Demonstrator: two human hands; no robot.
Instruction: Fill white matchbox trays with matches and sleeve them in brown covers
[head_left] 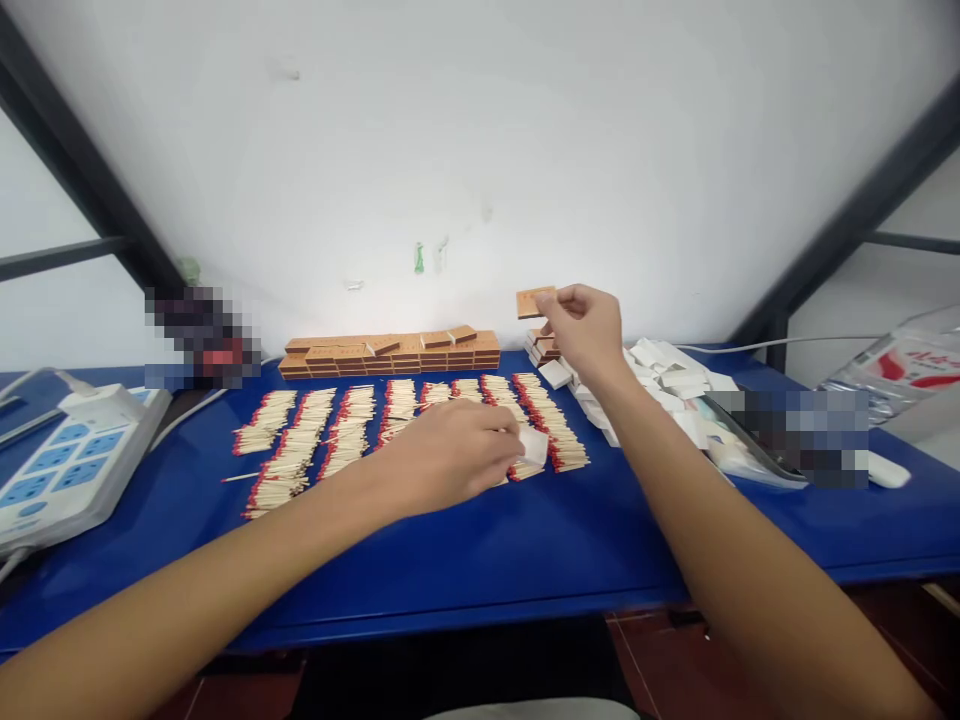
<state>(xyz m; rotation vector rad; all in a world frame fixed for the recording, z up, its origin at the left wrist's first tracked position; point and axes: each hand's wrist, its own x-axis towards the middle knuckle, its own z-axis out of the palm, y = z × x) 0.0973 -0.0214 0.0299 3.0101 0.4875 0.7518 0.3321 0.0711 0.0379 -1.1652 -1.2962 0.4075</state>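
Observation:
Between the fingers of my right hand (pixel 585 325) is an orange matchbox sleeve (pixel 531 302), raised above the back of the table. My left hand (pixel 457 450) grips a small white matchbox tray (pixel 533 447) by its side, low over the rightmost rows of matches. Rows of red-tipped matches (pixel 304 440) lie side by side across the table, and my left hand hides part of the middle ones. Behind them, orange matchboxes (pixel 397 358) are stacked in a long block against the wall. Below my right hand sits a smaller stack of matchboxes (pixel 541 346).
White matchbox trays (pixel 664 375) are heaped on the right, beside a dark-rimmed container (pixel 750 440). A white power strip (pixel 75 460) with blue sockets lies on the left of the blue table (pixel 480 570). A plastic packet (pixel 907 365) stands far right. Dark metal posts (pixel 847 210) flank the table.

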